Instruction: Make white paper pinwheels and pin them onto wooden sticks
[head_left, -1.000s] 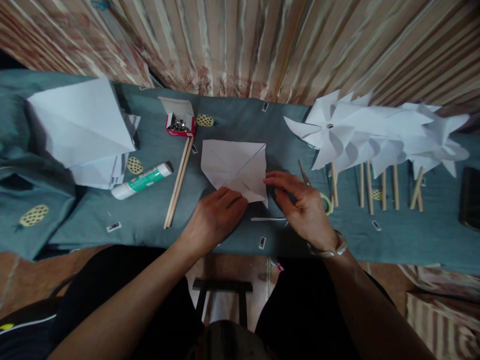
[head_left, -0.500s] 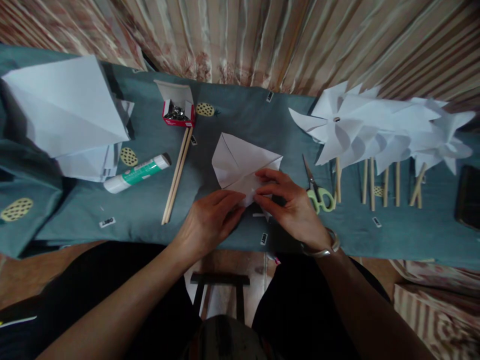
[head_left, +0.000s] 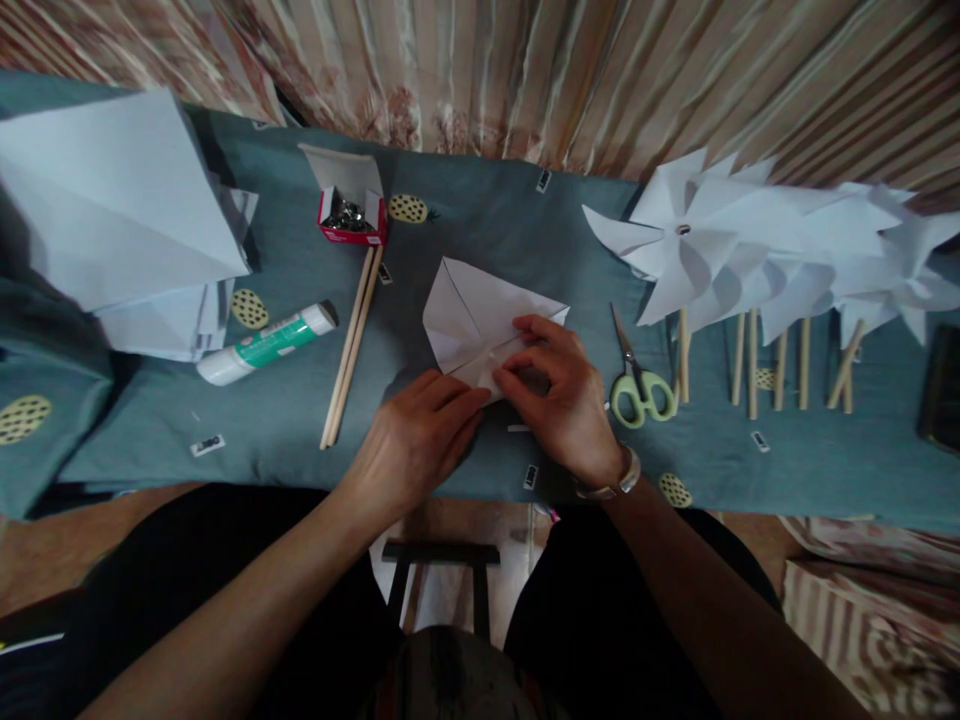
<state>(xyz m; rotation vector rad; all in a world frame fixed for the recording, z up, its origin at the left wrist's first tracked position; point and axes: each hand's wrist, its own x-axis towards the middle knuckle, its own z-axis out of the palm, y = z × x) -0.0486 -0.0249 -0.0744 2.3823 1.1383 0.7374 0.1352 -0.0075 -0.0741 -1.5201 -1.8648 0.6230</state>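
A sheet of white paper (head_left: 480, 300), creased and with edges folded in, lies on the cloth in front of me. My left hand (head_left: 420, 430) has its fingers pressed together on the sheet's lower left edge. On the lower right part, my right hand (head_left: 559, 395) pinches a small flap of the same sheet between thumb and forefinger, its other fingers curled over the paper. The flap's underside is hidden by my fingers. Scissors with green handles (head_left: 643, 395) lie just right of my right hand, blades half apart and pointing away.
To the left are a paper stack (head_left: 120, 200), a glue stick (head_left: 266, 345), two wooden sticks (head_left: 351, 350) and a red box of metal pins (head_left: 351, 225). Several white pinwheels (head_left: 750, 240) on sticks overlap at the right. A dark phone-like object (head_left: 941, 390) sits at the right edge.
My right hand has shifted left over the paper, its thumb and forefinger closing on the flap. My left hand stays at the lower edge. The view has moved slightly.
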